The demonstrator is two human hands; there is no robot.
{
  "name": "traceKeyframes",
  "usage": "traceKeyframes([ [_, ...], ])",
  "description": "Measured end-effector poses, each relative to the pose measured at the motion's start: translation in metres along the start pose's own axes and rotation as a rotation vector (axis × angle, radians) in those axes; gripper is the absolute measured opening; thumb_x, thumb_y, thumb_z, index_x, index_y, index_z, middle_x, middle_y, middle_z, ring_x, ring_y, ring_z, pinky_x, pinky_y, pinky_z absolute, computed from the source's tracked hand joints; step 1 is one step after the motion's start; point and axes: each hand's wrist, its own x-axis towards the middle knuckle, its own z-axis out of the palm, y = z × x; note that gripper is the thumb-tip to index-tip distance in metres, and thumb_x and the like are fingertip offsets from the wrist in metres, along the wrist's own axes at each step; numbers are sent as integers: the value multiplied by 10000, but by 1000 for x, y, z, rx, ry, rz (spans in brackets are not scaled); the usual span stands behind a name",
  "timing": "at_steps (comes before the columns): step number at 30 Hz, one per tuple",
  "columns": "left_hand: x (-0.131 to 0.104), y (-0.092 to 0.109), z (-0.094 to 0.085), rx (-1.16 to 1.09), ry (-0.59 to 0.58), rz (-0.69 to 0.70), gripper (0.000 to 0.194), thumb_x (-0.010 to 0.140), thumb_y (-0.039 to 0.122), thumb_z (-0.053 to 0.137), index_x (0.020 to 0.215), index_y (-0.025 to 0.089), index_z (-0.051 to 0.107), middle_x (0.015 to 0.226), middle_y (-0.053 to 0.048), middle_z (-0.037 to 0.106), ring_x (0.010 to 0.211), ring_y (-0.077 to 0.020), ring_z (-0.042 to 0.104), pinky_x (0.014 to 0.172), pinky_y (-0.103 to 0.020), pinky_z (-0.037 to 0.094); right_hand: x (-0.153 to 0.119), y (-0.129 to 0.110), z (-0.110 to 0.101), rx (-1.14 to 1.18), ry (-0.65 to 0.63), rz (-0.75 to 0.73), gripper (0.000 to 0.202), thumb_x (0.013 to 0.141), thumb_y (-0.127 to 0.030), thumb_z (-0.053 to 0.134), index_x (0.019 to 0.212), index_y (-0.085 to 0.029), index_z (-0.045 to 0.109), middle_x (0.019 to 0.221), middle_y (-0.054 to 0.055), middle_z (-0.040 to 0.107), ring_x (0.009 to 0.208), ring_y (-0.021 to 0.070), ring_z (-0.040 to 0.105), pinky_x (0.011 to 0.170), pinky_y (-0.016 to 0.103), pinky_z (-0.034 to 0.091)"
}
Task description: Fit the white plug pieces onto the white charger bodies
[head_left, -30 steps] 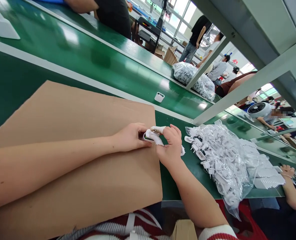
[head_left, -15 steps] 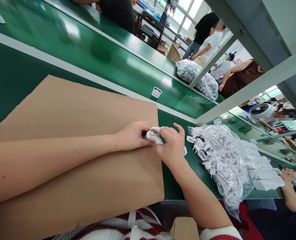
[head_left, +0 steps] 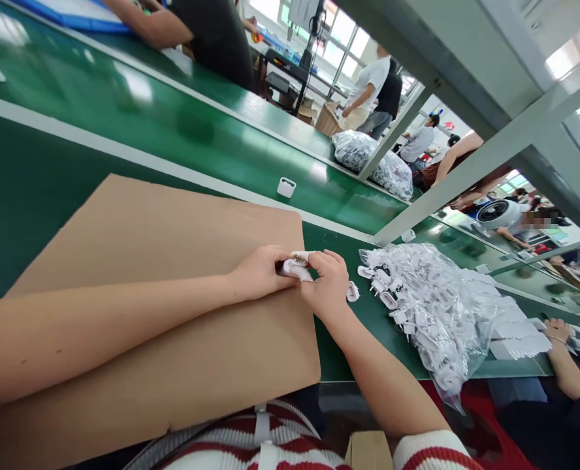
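Note:
Above the right part of a brown cardboard sheet [head_left: 172,241], my two hands meet around a small white piece. My left hand [head_left: 259,271] is closed on a small white plastic part, mostly hidden by the fingers. A crumpled white cloth [head_left: 300,266] with a brownish mark is pinched in my right hand [head_left: 328,279] and pressed against that part. Just right of my right hand, a loose white oval plastic part [head_left: 353,291] lies on the green bench. Farther right, a clear plastic bag [head_left: 432,313] spills many similar white parts.
Beyond a pale rail runs a green conveyor belt [head_left: 192,140] carrying a white housing [head_left: 286,187]. A metal post [head_left: 392,134] rises at the right. White trays [head_left: 518,336] lie beside the bag, near a co-worker's hands [head_left: 559,331]. Another filled bag [head_left: 363,153] sits across the belt.
The view has tilted and shifted. My right hand's fingers are curled in closer, where one stuck up before. The white housing has moved left along the belt. Both hands stay on the white piece.

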Motion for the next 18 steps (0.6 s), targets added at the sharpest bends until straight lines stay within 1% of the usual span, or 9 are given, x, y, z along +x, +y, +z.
traceKeyframes([
  [2, 2, 2, 1, -10, -24, -41, 354, 715, 549, 748, 797, 207, 700, 848, -33, 685, 820, -251, 650, 721, -336, 489, 1, 2, 2, 63, -22, 68, 255, 695, -83, 628, 865, -267, 678, 800, -25, 742, 848, 208, 701, 1118, 417, 450],
  [4, 6, 3, -1, -5, -80, -98, 392, 673, 574, 777, 813, 214, 715, 846, -31, 716, 802, -260, 668, 691, -333, 501, 0, 5, -5, 159, -58, 141, 378, 751, -121, 668, 1086, -291, 710, 872, -21, 776, 910, 222, 716, 1114, 442, 474],
  [6, 13, 3, -7, 29, -107, -136, 408, 631, 579, 801, 794, 213, 722, 812, -27, 731, 781, -269, 681, 666, -332, 507, -7, 10, -20, 256, -92, 178, 579, 824, -198, 699, 1384, -312, 605, 1056, 14, 793, 1030, 243, 721, 1051, 444, 526],
  [8, 25, -1, -20, 71, -54, -146, 428, 639, 586, 798, 833, 208, 741, 851, -33, 754, 817, -280, 698, 697, -340, 526, -23, 19, -40, 244, -104, 172, 693, 890, -270, 689, 1545, -314, 464, 1316, 77, 720, 1186, 275, 683, 1017, 450, 546],
  [10, 42, -9, -41, 120, 79, -171, 475, 682, 596, 776, 951, 206, 755, 958, -48, 773, 896, -295, 709, 766, -355, 542, -44, 33, -58, 26, -106, 178, 608, 926, -281, 657, 1519, -279, 521, 1479, 139, 596, 1315, 336, 599, 1061, 508, 511],
  [12, 63, -22, -68, 189, 241, -218, 496, 724, 564, 760, 1065, 204, 739, 1075, -70, 770, 991, -321, 705, 851, -380, 540, -64, 48, -68, -213, -159, 278, 562, 903, -208, 646, 1461, -219, 589, 1451, 199, 573, 1282, 395, 587, 1033, 562, 505],
  [13, 75, -29, -82, 234, 322, -245, 484, 733, 522, 763, 1093, 201, 727, 1124, -83, 761, 1042, -339, 696, 897, -394, 530, -71, 55, -69, -276, -200, 324, 557, 884, -148, 626, 1438, -198, 606, 1388, 205, 597, 1244, 395, 598, 1018, 558, 509],
  [16, 109, -53, -120, 373, 514, -336, 422, 740, 397, 758, 1101, 186, 705, 1195, -128, 742, 1168, -389, 659, 996, -439, 491, -71, 66, -62, -223, -261, 355, 542, 830, -7, 528, 1329, -177, 654, 1187, 152, 646, 1155, 329, 618, 1007, 489, 517],
  [18, 129, -66, -139, 433, 581, -387, 393, 740, 363, 758, 1078, 171, 699, 1202, -163, 738, 1210, -414, 642, 1020, -467, 474, -55, 65, -50, -80, -216, 313, 450, 833, -19, 523, 1225, -180, 677, 1126, 120, 629, 1106, 290, 617, 1002, 465, 521],
])
